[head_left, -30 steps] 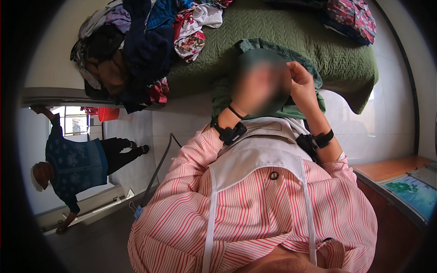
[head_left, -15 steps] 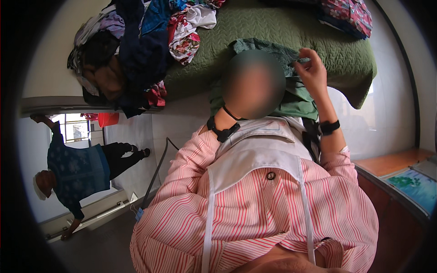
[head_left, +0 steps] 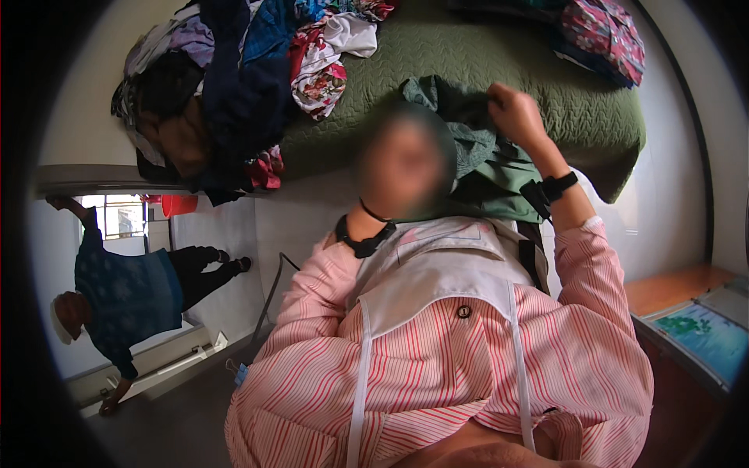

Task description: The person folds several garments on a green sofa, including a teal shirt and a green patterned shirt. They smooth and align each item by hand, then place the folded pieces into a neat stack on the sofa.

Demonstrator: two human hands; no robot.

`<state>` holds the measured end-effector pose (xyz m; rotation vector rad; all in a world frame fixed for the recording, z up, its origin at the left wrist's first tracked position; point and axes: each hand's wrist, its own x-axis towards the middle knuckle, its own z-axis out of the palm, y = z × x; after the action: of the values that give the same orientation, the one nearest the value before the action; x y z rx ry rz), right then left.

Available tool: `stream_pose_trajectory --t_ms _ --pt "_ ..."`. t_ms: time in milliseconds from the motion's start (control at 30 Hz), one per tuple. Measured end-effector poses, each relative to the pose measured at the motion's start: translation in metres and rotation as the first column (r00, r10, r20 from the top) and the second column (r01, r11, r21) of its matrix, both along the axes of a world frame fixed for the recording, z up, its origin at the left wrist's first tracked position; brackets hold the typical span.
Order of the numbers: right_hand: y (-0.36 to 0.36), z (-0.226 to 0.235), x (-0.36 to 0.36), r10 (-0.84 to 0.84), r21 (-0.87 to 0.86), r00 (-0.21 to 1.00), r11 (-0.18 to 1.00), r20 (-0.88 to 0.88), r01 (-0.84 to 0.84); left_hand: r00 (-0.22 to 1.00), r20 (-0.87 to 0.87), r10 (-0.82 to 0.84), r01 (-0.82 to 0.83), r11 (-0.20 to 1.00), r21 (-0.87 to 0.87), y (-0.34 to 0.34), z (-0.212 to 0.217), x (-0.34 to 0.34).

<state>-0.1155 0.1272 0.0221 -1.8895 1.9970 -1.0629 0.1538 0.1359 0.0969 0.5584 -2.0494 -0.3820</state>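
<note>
A dark green patterned garment [head_left: 472,144] lies bunched at the near edge of the bed, with plainer green cloth spilling toward my apron. My left hand [head_left: 406,164] is over the left part of this garment, but a round blur covers its fingers. At the garment's upper right, my right hand [head_left: 515,113] is closed with curled fingers, seemingly gripping the cloth's edge. Black bands circle both of my wrists.
The bed has a green quilted cover [head_left: 437,47]. A heap of mixed clothes [head_left: 250,101] lies at the left, folded floral clothing [head_left: 605,39] at the far right. Another person [head_left: 133,288] stands at the left with arms spread, near a red bucket [head_left: 179,205].
My right hand has curled from a loose pinch and turned over, shifting slightly left. My left hand has moved left and down. The green garment is more bunched.
</note>
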Motion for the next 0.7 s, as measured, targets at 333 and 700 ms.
stream_pose_trajectory --t_ms 333,700 --pt "-0.185 0.158 0.011 -0.007 -0.187 0.881 0.976 0.473 0.108 0.948 -0.142 0.284 -0.297 0.951 -0.084 -0.240 0.121 -0.007" --pt "0.046 -0.075 -0.062 -0.250 0.044 0.823 0.963 0.511 0.266 0.750 -0.117 0.651 -0.377 0.566 0.733 -0.093 -0.153 0.165"
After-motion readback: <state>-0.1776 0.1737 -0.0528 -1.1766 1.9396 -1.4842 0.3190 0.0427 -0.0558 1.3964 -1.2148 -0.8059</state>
